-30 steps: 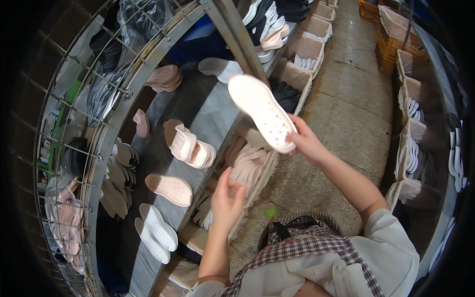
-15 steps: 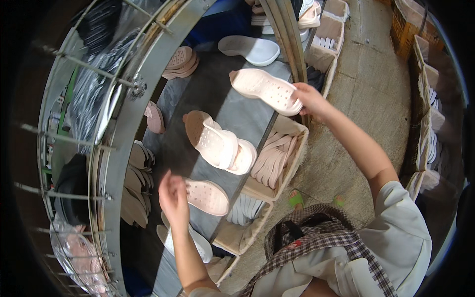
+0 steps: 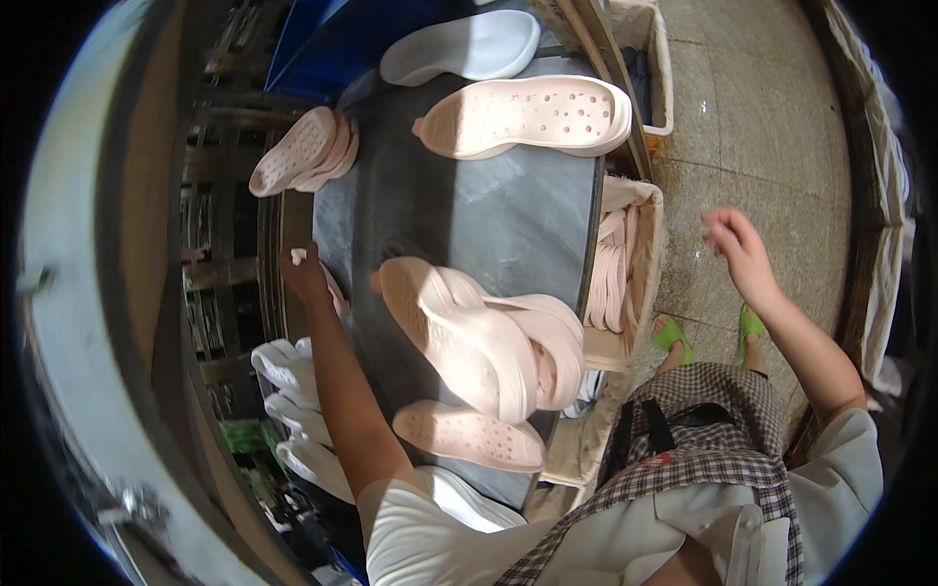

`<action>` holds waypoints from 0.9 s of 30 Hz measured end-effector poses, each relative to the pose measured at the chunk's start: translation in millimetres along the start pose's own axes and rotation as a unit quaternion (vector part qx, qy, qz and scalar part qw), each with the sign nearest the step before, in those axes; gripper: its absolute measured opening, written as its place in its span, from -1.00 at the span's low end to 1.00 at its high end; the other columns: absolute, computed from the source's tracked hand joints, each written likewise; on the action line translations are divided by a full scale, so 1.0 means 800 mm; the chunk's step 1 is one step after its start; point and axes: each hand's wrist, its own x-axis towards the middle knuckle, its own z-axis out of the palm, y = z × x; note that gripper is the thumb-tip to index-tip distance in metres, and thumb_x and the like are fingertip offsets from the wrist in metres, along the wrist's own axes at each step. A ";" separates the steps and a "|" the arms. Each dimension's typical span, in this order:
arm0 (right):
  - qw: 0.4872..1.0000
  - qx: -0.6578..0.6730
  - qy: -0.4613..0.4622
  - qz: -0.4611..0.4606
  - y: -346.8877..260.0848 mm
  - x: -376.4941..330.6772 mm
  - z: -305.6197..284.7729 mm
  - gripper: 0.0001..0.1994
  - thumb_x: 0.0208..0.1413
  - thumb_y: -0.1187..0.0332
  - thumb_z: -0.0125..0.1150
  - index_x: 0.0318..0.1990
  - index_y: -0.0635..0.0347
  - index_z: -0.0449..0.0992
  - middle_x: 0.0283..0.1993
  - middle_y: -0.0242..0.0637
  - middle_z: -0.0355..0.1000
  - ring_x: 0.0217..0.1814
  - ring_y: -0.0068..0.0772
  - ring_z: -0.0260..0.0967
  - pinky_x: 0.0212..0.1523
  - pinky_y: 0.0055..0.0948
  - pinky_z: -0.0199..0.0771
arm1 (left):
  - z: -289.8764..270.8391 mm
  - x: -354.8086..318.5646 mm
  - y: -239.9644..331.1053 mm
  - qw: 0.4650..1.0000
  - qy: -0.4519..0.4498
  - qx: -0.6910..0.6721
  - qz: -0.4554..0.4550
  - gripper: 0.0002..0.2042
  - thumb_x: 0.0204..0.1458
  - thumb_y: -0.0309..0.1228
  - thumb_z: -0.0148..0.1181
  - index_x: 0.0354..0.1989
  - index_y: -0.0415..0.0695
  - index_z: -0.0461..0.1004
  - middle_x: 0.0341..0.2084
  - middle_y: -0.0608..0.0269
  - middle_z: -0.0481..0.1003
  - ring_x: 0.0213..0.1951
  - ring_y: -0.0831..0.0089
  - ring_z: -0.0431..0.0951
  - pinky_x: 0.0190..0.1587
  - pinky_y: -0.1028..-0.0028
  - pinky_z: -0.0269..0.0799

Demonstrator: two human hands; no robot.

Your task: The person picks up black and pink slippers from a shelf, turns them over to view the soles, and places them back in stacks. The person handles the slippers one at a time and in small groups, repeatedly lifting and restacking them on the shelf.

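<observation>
My left hand (image 3: 305,275) reaches across to the far-left edge of the dark work surface (image 3: 489,215), its fingers closed around a small pink shoe sole (image 3: 334,290) that it partly hides. My right hand (image 3: 743,256) hangs above the floor with nothing in it, fingers loosely bent and apart. Between my arms lies a pink clog (image 3: 459,332) with an upper strap, overlapping another pink strapped piece (image 3: 552,342). A pink perforated sole (image 3: 471,436) sits nearer to me. Farther off, a pink perforated sole (image 3: 532,112) lies beside a white sole (image 3: 464,47).
Stacked pink soles (image 3: 305,151) stand at the far left, and several white shoe pieces (image 3: 293,410) lie beside my left forearm. Lined baskets border the right edge; one holds pink straps (image 3: 611,269). A blue bin (image 3: 322,44) is at the back. A metal rim (image 3: 88,293) curves along the left.
My right hand has let go of the far pink sole and swung right, over the floor. My left hand has stretched leftward onto the small pink sole. The view has shifted and turned.
</observation>
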 end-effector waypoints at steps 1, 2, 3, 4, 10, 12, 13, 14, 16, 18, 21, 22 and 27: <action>0.999 -0.003 0.001 0.042 0.020 -0.022 -0.004 -0.85 0.20 0.33 0.03 -0.19 0.21 0.39 -0.33 -0.47 0.30 -0.29 -0.67 0.20 -0.25 -0.64 0.24 | 0.020 0.020 0.018 0.996 -0.042 -0.010 0.076 -0.41 -0.14 -0.31 0.32 0.08 -0.34 0.30 0.05 -0.18 0.31 0.10 -0.02 0.31 0.10 0.20 0.25; 0.996 -0.001 0.000 0.085 0.038 -0.043 -0.006 -0.87 0.18 0.35 0.04 -0.23 0.22 0.39 -0.34 -0.48 0.29 -0.29 -0.66 0.20 -0.25 -0.63 0.24 | 0.039 0.040 0.041 0.984 -0.080 -0.028 0.156 -0.39 -0.15 -0.29 0.32 0.08 -0.35 0.29 0.05 -0.20 0.31 0.11 -0.03 0.30 0.11 0.19 0.25; 0.995 -0.008 -0.010 0.103 0.055 -0.064 -0.009 -0.89 0.17 0.37 0.06 -0.24 0.22 0.39 -0.33 -0.47 0.29 -0.28 -0.65 0.21 -0.24 -0.62 0.25 | 0.058 0.057 0.063 0.960 -0.110 -0.056 0.251 -0.37 -0.15 -0.27 0.33 0.09 -0.36 0.28 0.05 -0.22 0.30 0.12 -0.05 0.29 0.11 0.18 0.25; 0.991 -0.013 -0.019 0.128 0.071 -0.083 -0.010 -0.90 0.16 0.39 0.07 -0.25 0.22 0.39 -0.32 -0.46 0.29 -0.28 -0.64 0.21 -0.24 -0.61 0.26 | 0.079 0.068 0.084 0.960 -0.105 0.019 0.258 -0.33 -0.15 -0.23 0.33 0.11 -0.36 0.25 0.05 -0.23 0.30 0.11 -0.06 0.29 0.11 0.18 0.24; 0.973 -0.011 0.038 0.227 0.123 -0.166 -0.011 -0.92 0.10 0.45 0.11 -0.26 0.23 0.39 -0.31 -0.46 0.31 -0.32 -0.66 0.25 -0.27 -0.62 0.28 | 0.172 0.094 0.168 0.922 -0.150 0.274 0.228 -0.22 -0.16 -0.01 0.29 0.12 -0.30 0.15 -0.01 -0.16 0.35 -0.06 -0.02 0.45 -0.06 0.13 0.39; 0.973 -0.013 0.035 0.230 0.129 -0.173 -0.013 -0.92 0.10 0.46 0.11 -0.25 0.22 0.40 -0.32 -0.46 0.31 -0.32 -0.67 0.25 -0.27 -0.62 0.29 | 0.180 0.090 0.167 0.877 -0.140 0.371 0.271 -0.29 -0.17 -0.01 0.30 0.04 -0.26 0.20 -0.11 -0.09 0.40 -0.11 0.03 0.47 -0.14 0.14 0.43; 0.972 -0.016 0.030 0.233 0.130 -0.173 -0.014 -0.92 0.10 0.47 0.11 -0.25 0.22 0.40 -0.33 -0.46 0.32 -0.32 -0.67 0.25 -0.27 -0.62 0.29 | 0.177 0.087 0.162 0.849 -0.122 0.423 0.291 -0.32 -0.18 -0.02 0.31 0.00 -0.24 0.22 -0.17 -0.05 0.42 -0.14 0.05 0.49 -0.18 0.14 0.44; 0.969 -0.022 0.029 0.242 0.131 -0.169 -0.015 -0.91 0.10 0.48 0.10 -0.24 0.23 0.40 -0.35 -0.46 0.33 -0.32 -0.67 0.25 -0.27 -0.64 0.29 | 0.171 0.085 0.156 0.833 -0.107 0.430 0.332 -0.39 -0.19 -0.05 0.33 -0.06 -0.19 0.25 -0.30 0.01 0.44 -0.20 0.08 0.50 -0.21 0.16 0.45; 0.972 -0.016 0.023 0.234 0.131 -0.157 -0.019 -0.91 0.11 0.47 0.10 -0.24 0.24 0.40 -0.34 -0.46 0.34 -0.32 -0.67 0.25 -0.27 -0.64 0.29 | 0.153 0.076 0.140 0.819 -0.116 0.417 0.376 -0.44 -0.18 -0.12 0.33 -0.09 -0.19 0.26 -0.33 0.01 0.44 -0.22 0.07 0.50 -0.22 0.17 0.46; 0.975 0.008 0.018 0.220 0.128 -0.142 -0.023 -0.91 0.11 0.48 0.09 -0.23 0.25 0.40 -0.34 -0.46 0.35 -0.31 -0.67 0.25 -0.26 -0.65 0.29 | 0.126 0.063 0.124 0.809 -0.140 0.399 0.409 -0.53 -0.23 -0.26 0.32 -0.16 -0.20 0.31 -0.34 0.00 0.44 -0.26 0.04 0.48 -0.22 0.15 0.43; 0.982 0.014 -0.003 0.189 0.114 -0.124 -0.027 -0.91 0.11 0.48 0.09 -0.23 0.25 0.40 -0.33 -0.45 0.35 -0.29 -0.68 0.26 -0.25 -0.65 0.30 | 0.078 0.033 0.116 0.818 -0.119 0.345 0.445 -0.58 -0.31 -0.34 0.29 -0.24 -0.21 0.34 -0.35 0.00 0.43 -0.28 0.01 0.45 -0.22 0.11 0.39; 0.984 -0.014 -0.018 0.175 0.107 -0.119 -0.028 -0.91 0.11 0.47 0.08 -0.23 0.25 0.41 -0.33 -0.46 0.36 -0.28 -0.67 0.27 -0.25 -0.65 0.30 | 0.062 0.023 0.120 0.830 -0.117 0.287 0.463 -0.62 -0.33 -0.36 0.26 -0.29 -0.22 0.35 -0.36 0.01 0.42 -0.27 0.00 0.41 -0.21 0.10 0.36; 0.987 -0.013 -0.095 0.126 0.057 -0.091 -0.023 -0.91 0.12 0.45 0.08 -0.24 0.24 0.41 -0.36 -0.48 0.36 -0.33 -0.69 0.26 -0.28 -0.64 0.30 | -0.018 -0.038 0.166 0.864 -0.055 0.227 0.445 -0.72 -0.27 -0.34 0.22 -0.39 -0.19 0.35 -0.41 0.03 0.40 -0.28 0.02 0.40 -0.23 0.15 0.37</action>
